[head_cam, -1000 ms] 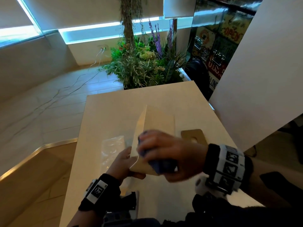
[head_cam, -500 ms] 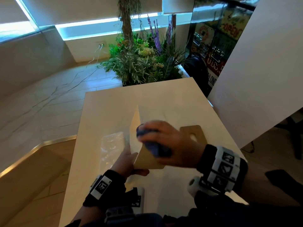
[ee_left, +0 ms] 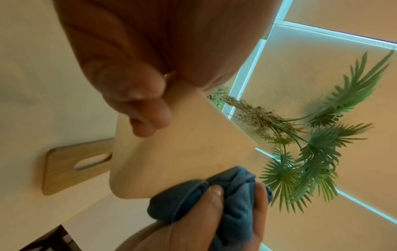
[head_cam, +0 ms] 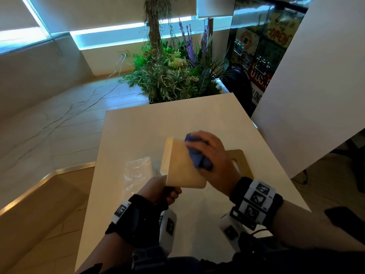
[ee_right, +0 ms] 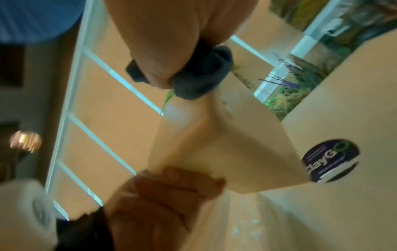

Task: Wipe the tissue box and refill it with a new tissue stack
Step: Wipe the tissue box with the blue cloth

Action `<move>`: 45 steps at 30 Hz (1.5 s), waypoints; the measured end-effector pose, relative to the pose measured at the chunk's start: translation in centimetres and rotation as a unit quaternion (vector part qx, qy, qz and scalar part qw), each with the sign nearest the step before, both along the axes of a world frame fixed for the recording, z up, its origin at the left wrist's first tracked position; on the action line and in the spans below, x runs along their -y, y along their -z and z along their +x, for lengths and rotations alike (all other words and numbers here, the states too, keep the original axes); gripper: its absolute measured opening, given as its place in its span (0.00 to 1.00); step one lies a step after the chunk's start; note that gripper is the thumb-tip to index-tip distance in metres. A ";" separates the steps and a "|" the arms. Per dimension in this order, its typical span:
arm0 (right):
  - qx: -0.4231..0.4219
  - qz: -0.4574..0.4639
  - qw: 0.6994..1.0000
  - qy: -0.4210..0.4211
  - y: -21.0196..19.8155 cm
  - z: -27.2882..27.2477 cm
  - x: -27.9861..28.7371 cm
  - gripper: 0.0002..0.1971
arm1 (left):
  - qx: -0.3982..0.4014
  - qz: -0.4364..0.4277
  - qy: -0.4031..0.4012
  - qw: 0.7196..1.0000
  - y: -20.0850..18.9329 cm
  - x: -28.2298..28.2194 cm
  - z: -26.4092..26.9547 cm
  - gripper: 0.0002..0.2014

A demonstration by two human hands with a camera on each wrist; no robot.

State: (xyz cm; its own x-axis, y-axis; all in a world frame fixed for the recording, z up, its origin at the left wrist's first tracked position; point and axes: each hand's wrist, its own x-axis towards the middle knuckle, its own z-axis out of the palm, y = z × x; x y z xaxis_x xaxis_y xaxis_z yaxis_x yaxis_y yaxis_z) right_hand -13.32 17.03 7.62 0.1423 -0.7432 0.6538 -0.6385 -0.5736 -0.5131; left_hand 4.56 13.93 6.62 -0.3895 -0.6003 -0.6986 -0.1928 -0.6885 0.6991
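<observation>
The pale wooden tissue box [head_cam: 180, 167] is tilted up off the table. My left hand [head_cam: 161, 189] grips its near lower corner, fingers curled round the edge [ee_left: 150, 117]. My right hand [head_cam: 212, 161] clutches a bunched blue cloth [head_cam: 197, 155] and presses it on the box's upper right face; the cloth [ee_left: 214, 191] and box [ee_left: 171, 152] also show in the left wrist view. The right wrist view shows the cloth [ee_right: 199, 76] against the box [ee_right: 214, 144]. A clear plastic-wrapped tissue stack [head_cam: 138, 171] lies on the table left of the box. The wooden lid [head_cam: 240, 161] with its oval slot lies flat to the right.
The cream table [head_cam: 158, 125] ends at a drop to the floor on the left. A planter of artificial plants [head_cam: 171, 76] stands beyond the far edge. A large white board [head_cam: 316, 86] leans at the right. A round dark sticker [ee_right: 330, 161] sits on the tabletop.
My right hand has slid the blue cloth from the box's near end up toward its far top. The box has turned in my left hand, its broad face now toward me.
</observation>
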 end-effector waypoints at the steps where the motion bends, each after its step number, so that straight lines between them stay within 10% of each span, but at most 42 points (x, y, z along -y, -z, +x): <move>1: 0.022 0.019 0.999 0.023 -0.1 0.2 0.2 0.16 | 0.010 0.006 0.003 1.000 0.1 0.0 -0.1 0.16; 9: -0.224 -0.035 0.929 -0.294 0.6 1.1 -2.0 0.07 | -0.062 0.024 -0.040 0.997 0.1 -1.0 -0.5 0.29; 15: -0.058 0.008 0.998 -0.029 -1.2 -1.5 -0.1 0.13 | 0.006 0.067 0.031 0.997 0.1 -0.5 -0.3 0.19; 21: -0.242 -0.056 0.930 -0.272 0.3 1.0 -2.8 0.07 | -0.008 0.007 -0.009 1.000 -0.7 -1.1 -0.8 0.22; 28: 0.051 0.062 0.997 0.004 -3.2 -2.8 -0.4 0.19 | -0.014 0.074 0.016 0.997 -0.3 -1.0 0.4 0.19; 35: -0.256 -0.109 0.924 -0.262 0.4 -0.2 -3.9 0.05 | -0.031 0.076 -0.026 0.996 -0.3 -0.6 -0.2 0.21; 42: 0.070 0.003 0.998 0.006 -3.7 -3.1 0.2 0.13 | -0.109 0.164 0.029 0.980 -0.9 -0.9 -0.3 0.23; 45: -0.037 -0.032 0.993 -0.104 -3.7 -1.7 -1.0 0.09 | -0.124 0.161 0.013 0.979 -1.0 -1.3 -0.4 0.18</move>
